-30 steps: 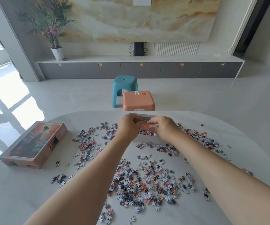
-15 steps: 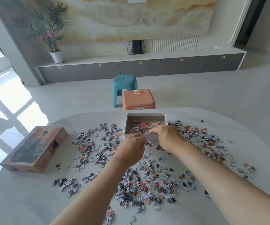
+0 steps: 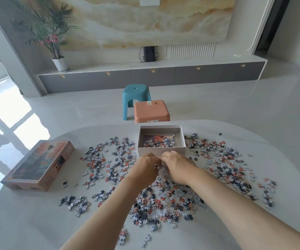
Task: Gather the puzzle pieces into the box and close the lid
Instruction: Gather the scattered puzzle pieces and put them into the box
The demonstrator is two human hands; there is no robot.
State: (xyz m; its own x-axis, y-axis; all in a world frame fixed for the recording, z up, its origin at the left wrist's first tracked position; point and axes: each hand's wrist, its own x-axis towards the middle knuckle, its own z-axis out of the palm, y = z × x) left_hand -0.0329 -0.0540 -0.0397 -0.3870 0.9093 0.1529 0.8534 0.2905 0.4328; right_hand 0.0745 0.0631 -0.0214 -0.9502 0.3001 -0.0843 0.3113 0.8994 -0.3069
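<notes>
Left hand point(image 3: 146, 168) and right hand point(image 3: 177, 166) touch, fingers curled down onto loose puzzle pieces point(image 3: 163, 201) just near the open box point(image 3: 161, 151); any grip is hidden. The lid point(image 3: 37, 165) lies well left.

Two bare arms are showing, with only skin from the near edge up to the wrists; the left arm point(image 3: 109, 210) and the right arm point(image 3: 235, 201) are looking wide down low and are getting thinner farther up. The left hand point(image 3: 146, 166) and the right hand point(image 3: 177, 166) are going bare too; small knuckle bumps are showing on their backs.
</notes>
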